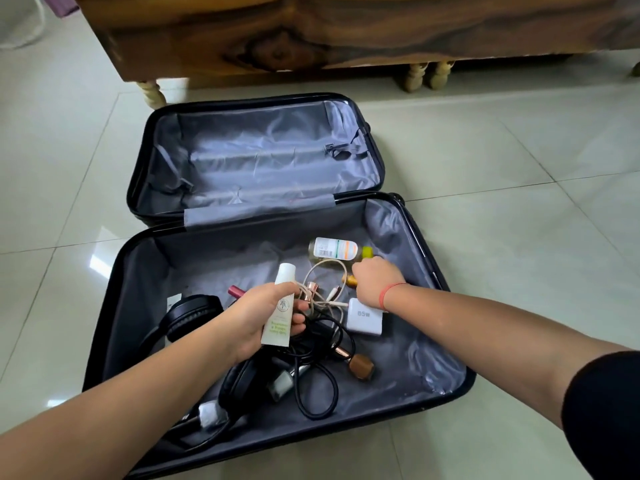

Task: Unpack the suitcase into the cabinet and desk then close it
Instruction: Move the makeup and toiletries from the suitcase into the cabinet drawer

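A black suitcase (104, 306) lies open on the floor, its grey-lined far half empty. My left hand (258, 317) holds a white tube (280, 308) above the near half. My right hand (375, 280) is closed around a small amber item (350, 280), mostly hidden in the fist. In the near half lie a clear bottle with a yellow cap (334, 249), a white 65W charger (365, 317), a beige cable (325, 292), black headphones (188, 315), black cables (317, 386), a brown-capped bottle (360, 367) and a pink lipstick (235, 291).
A wooden piece of furniture (311, 32) on turned cream legs (152, 90) stands just beyond the suitcase. Pale glossy floor tiles (519, 202) spread to the left and right of the case.
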